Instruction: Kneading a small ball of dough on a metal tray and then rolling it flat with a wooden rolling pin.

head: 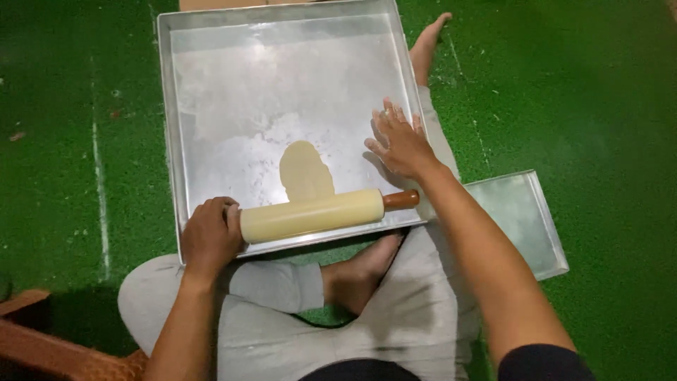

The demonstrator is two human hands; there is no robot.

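A large square metal tray (211,85) lies on green turf in front of my crossed legs. A thin oval sheet of pale dough (305,171) lies on the floured tray bottom. A cream rolling pin (310,215) with brown handles rests across the dough's near end. My left hand (210,236) is shut on the pin's left handle. My right hand (398,141) is off the pin, fingers spread, at the tray's right rim; the pin's right handle (402,199) is free.
A smaller metal tray (525,219) lies on the turf to the right, partly under my right forearm. A wooden object (42,346) sits at the lower left corner. Green turf (585,92) surrounds everything.
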